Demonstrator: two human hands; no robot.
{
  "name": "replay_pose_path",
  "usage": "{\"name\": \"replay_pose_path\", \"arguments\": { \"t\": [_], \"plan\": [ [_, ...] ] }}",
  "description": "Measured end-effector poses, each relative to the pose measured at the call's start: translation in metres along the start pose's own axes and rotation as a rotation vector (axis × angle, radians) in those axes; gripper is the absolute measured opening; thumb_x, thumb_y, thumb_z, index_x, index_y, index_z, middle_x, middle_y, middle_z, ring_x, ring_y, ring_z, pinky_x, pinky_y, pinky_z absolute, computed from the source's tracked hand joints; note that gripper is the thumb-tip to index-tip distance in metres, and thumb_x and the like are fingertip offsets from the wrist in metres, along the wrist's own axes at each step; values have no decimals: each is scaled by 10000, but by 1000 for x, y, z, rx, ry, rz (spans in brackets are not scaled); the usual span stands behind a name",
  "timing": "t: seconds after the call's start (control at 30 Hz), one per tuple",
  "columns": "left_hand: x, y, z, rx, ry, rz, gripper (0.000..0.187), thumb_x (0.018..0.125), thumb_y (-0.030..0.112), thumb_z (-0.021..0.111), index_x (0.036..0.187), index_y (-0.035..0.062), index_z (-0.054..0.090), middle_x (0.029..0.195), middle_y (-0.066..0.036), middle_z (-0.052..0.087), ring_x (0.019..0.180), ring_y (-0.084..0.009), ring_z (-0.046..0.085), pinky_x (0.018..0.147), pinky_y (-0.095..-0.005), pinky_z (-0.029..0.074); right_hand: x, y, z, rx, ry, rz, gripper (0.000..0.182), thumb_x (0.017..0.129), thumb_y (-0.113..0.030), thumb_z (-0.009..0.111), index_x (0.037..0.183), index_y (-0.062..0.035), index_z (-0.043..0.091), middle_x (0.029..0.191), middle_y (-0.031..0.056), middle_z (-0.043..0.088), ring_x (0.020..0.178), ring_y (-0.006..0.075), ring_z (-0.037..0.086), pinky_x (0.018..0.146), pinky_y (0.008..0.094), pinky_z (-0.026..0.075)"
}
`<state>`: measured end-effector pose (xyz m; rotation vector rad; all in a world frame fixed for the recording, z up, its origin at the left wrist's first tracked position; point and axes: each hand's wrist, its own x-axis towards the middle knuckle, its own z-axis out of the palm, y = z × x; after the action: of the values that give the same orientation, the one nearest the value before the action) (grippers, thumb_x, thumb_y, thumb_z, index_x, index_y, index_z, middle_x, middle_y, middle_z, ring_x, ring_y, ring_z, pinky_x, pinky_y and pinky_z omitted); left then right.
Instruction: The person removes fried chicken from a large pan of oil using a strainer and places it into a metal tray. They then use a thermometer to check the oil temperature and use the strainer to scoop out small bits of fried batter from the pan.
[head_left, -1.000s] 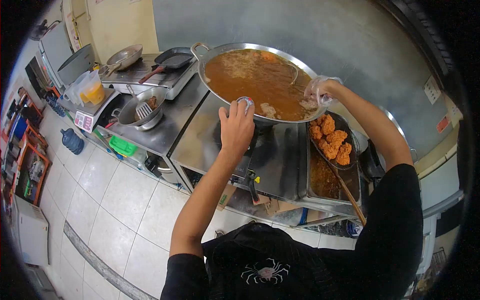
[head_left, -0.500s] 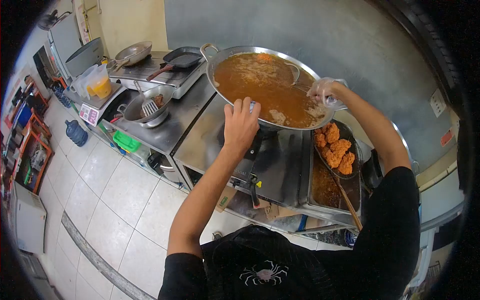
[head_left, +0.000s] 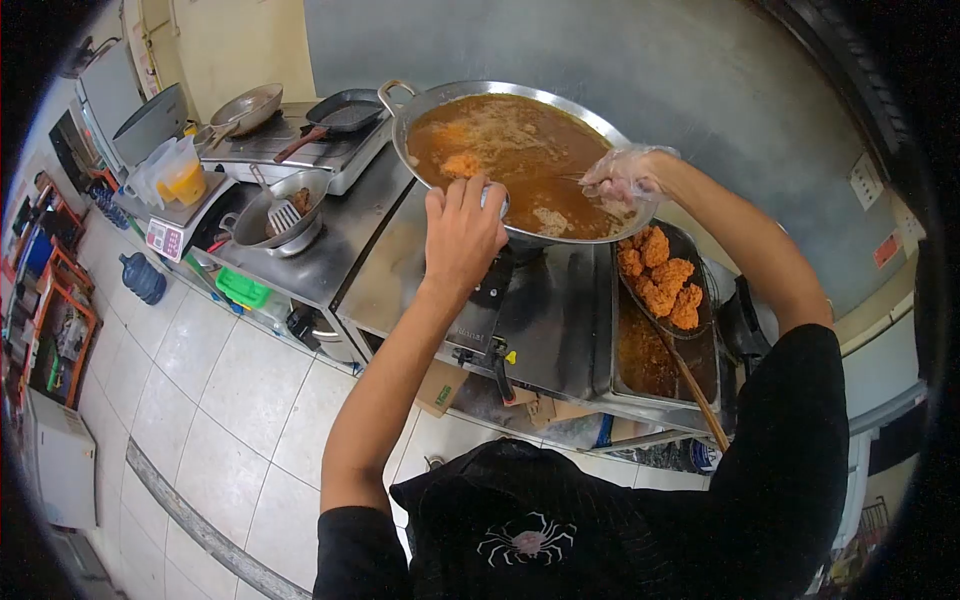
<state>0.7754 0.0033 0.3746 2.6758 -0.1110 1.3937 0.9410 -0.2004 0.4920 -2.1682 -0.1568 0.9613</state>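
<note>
Since the earlier frame the left hand (head_left: 462, 232) has slid along the wok (head_left: 420, 100) rim, gripping its near handle on the burner. The gloved right hand (head_left: 625, 175) clasps the skimmer handle (head_left: 572, 179) over the oil.

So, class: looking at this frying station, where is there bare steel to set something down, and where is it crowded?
Bare steel lies between the wok and the bowl with a spatula, and in front of the wok beside the tray of fried chicken. The left hand grips the wok rim; the gloved right hand is over the oil. The stove is crowded.
</note>
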Motion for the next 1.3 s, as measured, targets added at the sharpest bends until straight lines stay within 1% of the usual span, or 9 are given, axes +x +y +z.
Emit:
{"name": "replay_pose_path", "arguments": {
  "t": [0.17, 0.23, 0.57, 0.67, 0.8, 0.87, 0.9, 1.03, 1.3],
  "plan": [
    [23, -8, -41, 6, 113, 75, 430, 595, 195, 693, 994, 124, 548, 1012, -27, 560, 982, -219, 497, 835, -393, 335, 11, 0, -14, -88, -76, 7, 127, 886, -65, 507, 916, 28, 586, 602, 11, 520, 414, 51, 437, 318, 197, 347],
    [37, -14, -63, -84, 60, 108, 439, 592, 213, 698, 995, 126, 549, 975, -43, 577, 974, -235, 501, 850, -397, 334, -28, -17, 9, -274, -15, 114, 166, 909, -184, 514, 788, -75, 551, 548, -54, 453, 405, 23, 408, 289, 163, 303],
    [97, -45, -136, -136, 52, 261, 421, 631, 199, 687, 1024, 123, 556, 942, -93, 602, 921, -309, 535, 816, -409, 403, -92, -4, 44, -59, -47, 156, 184, 902, -222, 535, 788, -77, 551, 523, -75, 434, 341, -9, 342, 266, 148, 255],
    [98, -22, -167, -103, -76, 107, 411, 648, 206, 691, 995, 63, 524, 901, -162, 553, 918, -317, 489, 835, -393, 370, -100, -2, 60, 16, -40, 171, 203, 895, -250, 551, 790, -76, 556, 499, -85, 417, 320, -17, 324, 253, 145, 224],
    [98, -37, -148, -121, 46, 297, 419, 633, 186, 683, 1027, 121, 555, 946, -86, 602, 931, -298, 537, 826, -394, 395, -85, 2, 73, 173, 108, 59, 231, 910, -264, 530, 795, -67, 559, 506, -69, 478, 317, -21, 386, 223, 131, 265],
    [91, -40, -144, -109, 45, 290, 424, 633, 181, 682, 1032, 119, 553, 945, -85, 600, 928, -292, 533, 834, -384, 390, -26, 24, 45, 490, -205, -63, 190, 923, -75, 459, 1047, -3, 583, 652, 32, 583, 422, 1, 453, 298, 96, 382],
    [87, -39, -144, -91, 45, 274, 428, 632, 176, 682, 1036, 117, 551, 943, -85, 597, 925, -286, 530, 841, -374, 385, -14, 25, 43, 563, -216, -24, 184, 919, -56, 458, 1041, -10, 588, 646, 13, 574, 427, 9, 434, 308, 112, 367],
    [70, -30, -151, -163, -11, 212, 431, 631, 165, 685, 1032, 100, 541, 955, -74, 587, 906, -260, 516, 847, -367, 372, 8, 23, 36, 562, -288, -84, 189, 907, -51, 477, 1054, -29, 595, 662, 2, 572, 456, 18, 446, 326, 133, 352],
    [30, -27, -120, -387, 20, 74, 437, 595, 124, 719, 982, 92, 518, 967, -55, 581, 896, -264, 509, 803, -368, 371, 40, 26, 17, 228, -15, -263, 133, 883, -136, 579, 928, -16, 616, 554, -22, 516, 390, 19, 445, 291, 153, 321]
  ]
}}
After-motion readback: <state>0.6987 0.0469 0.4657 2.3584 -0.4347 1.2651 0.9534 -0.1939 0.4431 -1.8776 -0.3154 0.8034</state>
